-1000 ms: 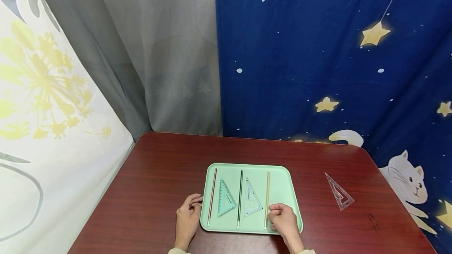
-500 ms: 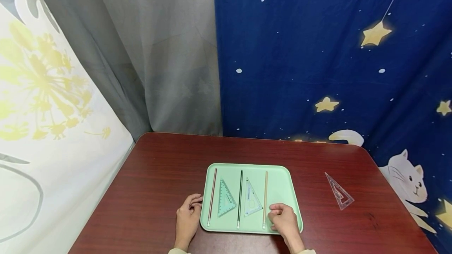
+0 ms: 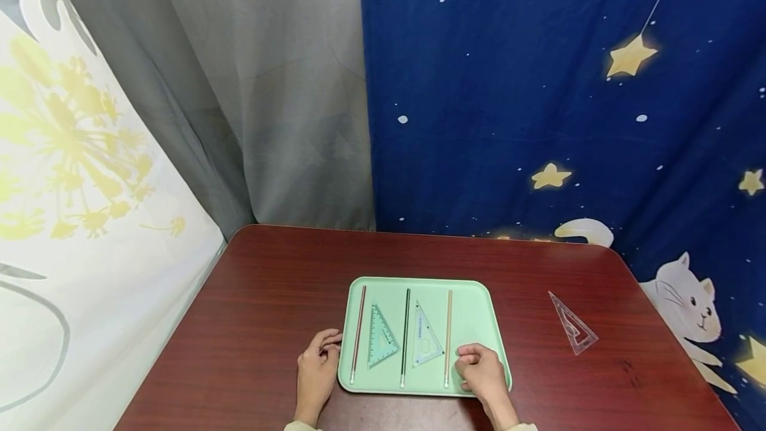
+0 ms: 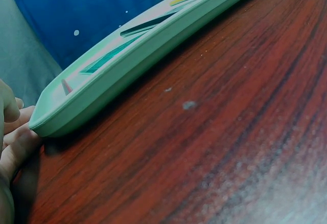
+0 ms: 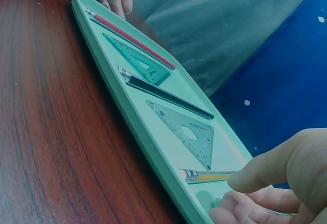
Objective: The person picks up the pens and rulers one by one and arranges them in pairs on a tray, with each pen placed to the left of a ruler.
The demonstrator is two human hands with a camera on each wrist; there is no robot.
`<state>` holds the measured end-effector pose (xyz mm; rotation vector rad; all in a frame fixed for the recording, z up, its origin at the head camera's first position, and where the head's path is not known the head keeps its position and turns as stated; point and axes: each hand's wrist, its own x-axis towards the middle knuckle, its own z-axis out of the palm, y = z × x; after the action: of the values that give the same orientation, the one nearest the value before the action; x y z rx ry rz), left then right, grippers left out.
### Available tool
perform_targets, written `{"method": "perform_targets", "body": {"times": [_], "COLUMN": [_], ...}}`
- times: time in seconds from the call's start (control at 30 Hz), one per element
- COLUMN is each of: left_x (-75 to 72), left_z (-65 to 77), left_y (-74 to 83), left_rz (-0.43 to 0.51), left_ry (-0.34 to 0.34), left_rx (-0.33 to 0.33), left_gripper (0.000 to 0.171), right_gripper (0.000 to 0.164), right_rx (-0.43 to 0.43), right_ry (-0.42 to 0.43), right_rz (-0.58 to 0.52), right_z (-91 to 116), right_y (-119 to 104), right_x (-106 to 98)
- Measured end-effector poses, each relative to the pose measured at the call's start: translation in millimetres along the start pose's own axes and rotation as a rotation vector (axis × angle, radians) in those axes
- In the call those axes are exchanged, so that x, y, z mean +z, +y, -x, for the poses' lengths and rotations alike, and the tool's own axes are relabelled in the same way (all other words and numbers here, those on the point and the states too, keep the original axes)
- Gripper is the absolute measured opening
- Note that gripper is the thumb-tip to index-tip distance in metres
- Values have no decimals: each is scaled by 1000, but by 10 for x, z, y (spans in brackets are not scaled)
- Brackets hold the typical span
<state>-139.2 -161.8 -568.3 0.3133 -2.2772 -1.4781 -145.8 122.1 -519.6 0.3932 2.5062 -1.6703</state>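
A pale green tray (image 3: 479,311) lies on the table bearing a red pencil (image 3: 358,334), a green triangular set square (image 3: 382,338), a dark pencil (image 3: 405,338), a clear set square (image 3: 426,338) and a yellow pencil (image 3: 448,338). These alternate in upright rows. My left hand (image 3: 318,371) rests on the table at the tray's left side, fingertips touching its rim in the left wrist view. Over the tray's lower right, my right hand (image 3: 481,374) has loosely bent fingers beside the yellow pencil, with a small gap in the head view. In the right wrist view, the thumb (image 5: 260,170) overlaps that pencil's far part.
Another clear set square (image 3: 574,324) lies on the dark red table (image 3: 287,271) to the right of the tray. Behind the table hang a grey curtain (image 3: 299,118) and a blue star-patterned one (image 3: 479,118).
The yellow pencil has shifted slightly left and away from my right hand. Both hands stay in nearly the same place, and the head view has drifted a little.
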Motion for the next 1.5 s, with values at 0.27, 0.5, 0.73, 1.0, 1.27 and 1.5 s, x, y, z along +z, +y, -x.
{"method": "perform_targets", "body": {"times": [0.27, 0.5, 0.73, 1.0, 1.27, 1.5], "left_x": [9, 4, -11, -21, -33, -29], "left_z": [7, 3, -1, -6, -15, -9], "left_y": [2, 3, -6, 12, 25, 20], "left_rz": [3, 3, -12, -7, -7, -9], "left_ry": [-1, 7, 9, -5, -11, -9], "left_rx": [-4, 7, 3, -5, -6, 2], "left_gripper": [26, 27, 28, 27, 27, 27], "right_gripper": [26, 26, 27, 28, 27, 31], "right_rx": [-7, -5, 10, 7, 14, 32], "right_ry": [-8, 5, 5, 10, 14, 8], "right_rz": [-7, -21, -52, -60, -76, -106], "right_z": [-1, -4, -5, -9, -24, -24], "right_y": [-1, -3, -11, 1, -12, 12], "right_x": [-26, -62, -102, -157, -195, -259]}}
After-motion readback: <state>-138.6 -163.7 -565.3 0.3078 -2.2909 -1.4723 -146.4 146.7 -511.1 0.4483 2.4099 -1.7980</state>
